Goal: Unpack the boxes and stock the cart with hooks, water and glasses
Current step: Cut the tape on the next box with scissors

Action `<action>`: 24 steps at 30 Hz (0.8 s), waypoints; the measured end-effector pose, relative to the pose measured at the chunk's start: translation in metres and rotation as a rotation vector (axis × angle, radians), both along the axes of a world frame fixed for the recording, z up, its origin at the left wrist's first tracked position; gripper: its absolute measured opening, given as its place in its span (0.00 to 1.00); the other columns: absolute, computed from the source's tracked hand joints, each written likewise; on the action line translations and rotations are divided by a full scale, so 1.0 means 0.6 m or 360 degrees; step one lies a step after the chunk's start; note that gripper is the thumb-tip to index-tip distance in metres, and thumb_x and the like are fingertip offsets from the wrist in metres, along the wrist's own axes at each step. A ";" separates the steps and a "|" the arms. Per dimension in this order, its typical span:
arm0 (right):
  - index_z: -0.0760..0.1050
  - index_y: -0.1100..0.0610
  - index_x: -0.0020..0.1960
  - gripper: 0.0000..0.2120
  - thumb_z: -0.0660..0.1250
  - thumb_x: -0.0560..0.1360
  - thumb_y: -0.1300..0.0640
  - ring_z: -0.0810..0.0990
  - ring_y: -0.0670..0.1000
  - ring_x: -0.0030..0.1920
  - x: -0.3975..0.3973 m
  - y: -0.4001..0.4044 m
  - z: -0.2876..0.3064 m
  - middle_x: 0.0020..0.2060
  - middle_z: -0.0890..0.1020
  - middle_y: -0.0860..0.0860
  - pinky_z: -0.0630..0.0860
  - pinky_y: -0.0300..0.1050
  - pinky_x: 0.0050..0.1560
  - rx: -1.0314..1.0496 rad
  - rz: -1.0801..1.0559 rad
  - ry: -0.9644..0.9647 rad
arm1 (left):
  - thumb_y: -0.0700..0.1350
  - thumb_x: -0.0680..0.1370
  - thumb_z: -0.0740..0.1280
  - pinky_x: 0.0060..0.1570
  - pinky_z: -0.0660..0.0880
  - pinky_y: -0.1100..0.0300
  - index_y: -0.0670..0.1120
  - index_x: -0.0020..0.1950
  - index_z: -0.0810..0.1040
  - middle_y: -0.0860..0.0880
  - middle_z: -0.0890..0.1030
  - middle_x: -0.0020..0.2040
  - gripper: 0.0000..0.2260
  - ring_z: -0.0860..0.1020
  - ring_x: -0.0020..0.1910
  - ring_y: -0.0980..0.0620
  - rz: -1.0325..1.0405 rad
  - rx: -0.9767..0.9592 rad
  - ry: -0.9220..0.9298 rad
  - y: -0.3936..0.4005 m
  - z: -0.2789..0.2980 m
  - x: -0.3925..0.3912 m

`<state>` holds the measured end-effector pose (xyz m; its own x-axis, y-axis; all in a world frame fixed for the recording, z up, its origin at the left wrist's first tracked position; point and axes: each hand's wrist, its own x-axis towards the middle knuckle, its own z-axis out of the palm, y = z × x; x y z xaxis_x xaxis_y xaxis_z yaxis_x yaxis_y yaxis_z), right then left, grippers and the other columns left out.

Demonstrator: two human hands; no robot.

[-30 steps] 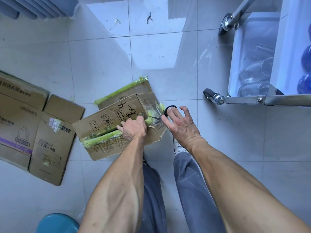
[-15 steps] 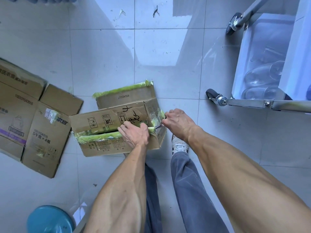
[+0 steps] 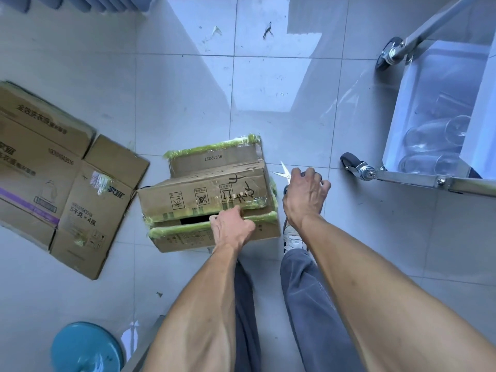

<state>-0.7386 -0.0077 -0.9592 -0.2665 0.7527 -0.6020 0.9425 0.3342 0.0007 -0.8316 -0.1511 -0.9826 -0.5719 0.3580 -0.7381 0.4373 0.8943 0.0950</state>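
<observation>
My left hand (image 3: 232, 224) is curled over the near flap of the cardboard box (image 3: 206, 200) on the tiled floor (image 3: 188, 89), gripping its edge of green tape (image 3: 182, 230). A dark gap shows between that flap and the one beyond it. My right hand (image 3: 304, 194) is just to the right of the box, fingers wrapped round the handles of a pair of scissors (image 3: 284, 173), whose open blades point away from me, off the cardboard. To the left lies a flattened carton (image 3: 61, 181) with printed text, well apart from the box I am opening. At the right stands the cart (image 3: 418, 181) on its castors, and clear glasses (image 3: 432, 146) lie on their sides in its lower white tray. A round blue lid-like object (image 3: 86, 347) sits near my left elbow. My grey trousers (image 3: 308, 304) and one shoe (image 3: 292, 238) show beneath my arms.
</observation>
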 end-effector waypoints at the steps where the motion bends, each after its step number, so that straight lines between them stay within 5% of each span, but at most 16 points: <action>1: 0.71 0.54 0.61 0.14 0.63 0.76 0.62 0.72 0.57 0.59 0.002 -0.001 0.001 0.57 0.74 0.55 0.65 0.52 0.61 -0.0007 0.0010 -0.0005 | 0.46 0.64 0.60 0.51 0.72 0.53 0.49 0.44 0.77 0.49 0.77 0.31 0.12 0.76 0.36 0.49 0.0040 -0.0018 0.0001 -0.002 0.002 -0.010; 5: 0.71 0.54 0.59 0.13 0.61 0.75 0.61 0.74 0.57 0.56 0.004 -0.019 0.007 0.55 0.75 0.56 0.65 0.52 0.58 -0.0144 0.0086 -0.0041 | 0.48 0.75 0.59 0.45 0.72 0.59 0.45 0.51 0.83 0.41 0.84 0.47 0.15 0.81 0.50 0.41 0.0530 -0.0189 0.0094 -0.007 -0.008 -0.042; 12: 0.73 0.60 0.53 0.08 0.60 0.75 0.66 0.79 0.62 0.46 -0.010 -0.064 0.002 0.47 0.80 0.59 0.67 0.46 0.40 -0.0287 0.0072 0.0041 | 0.46 0.75 0.62 0.46 0.76 0.57 0.41 0.48 0.78 0.42 0.82 0.50 0.10 0.80 0.48 0.42 0.0760 -0.0500 -0.0268 -0.062 -0.019 -0.053; 16: 0.75 0.60 0.47 0.04 0.62 0.76 0.61 0.79 0.62 0.43 -0.027 -0.089 -0.008 0.43 0.81 0.59 0.70 0.45 0.39 -0.0290 0.0006 0.0085 | 0.41 0.76 0.60 0.38 0.82 0.53 0.38 0.54 0.78 0.41 0.82 0.46 0.12 0.82 0.38 0.43 0.1676 -0.0242 -0.0316 -0.103 -0.047 -0.072; 18: 0.73 0.59 0.48 0.05 0.63 0.76 0.58 0.78 0.61 0.42 -0.036 -0.104 -0.014 0.41 0.79 0.59 0.70 0.46 0.40 -0.0236 -0.0028 0.0140 | 0.39 0.75 0.59 0.30 0.72 0.60 0.40 0.49 0.77 0.43 0.78 0.36 0.08 0.75 0.28 0.48 0.2033 -0.0043 -0.0321 -0.108 -0.054 -0.090; 24: 0.68 0.60 0.52 0.05 0.61 0.76 0.60 0.79 0.63 0.46 -0.082 -0.154 -0.029 0.44 0.79 0.60 0.73 0.49 0.45 -0.0240 -0.0220 0.0077 | 0.34 0.70 0.59 0.42 0.68 0.59 0.41 0.42 0.77 0.44 0.82 0.46 0.08 0.78 0.45 0.45 0.2346 0.0477 -0.0287 -0.067 -0.069 -0.168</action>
<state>-0.7878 -0.1001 -0.9766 -0.1982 0.6865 -0.6996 0.9771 0.1948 -0.0857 -0.9324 -0.1914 -1.0242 -0.4551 -0.2914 -0.8414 -0.8421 0.4479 0.3004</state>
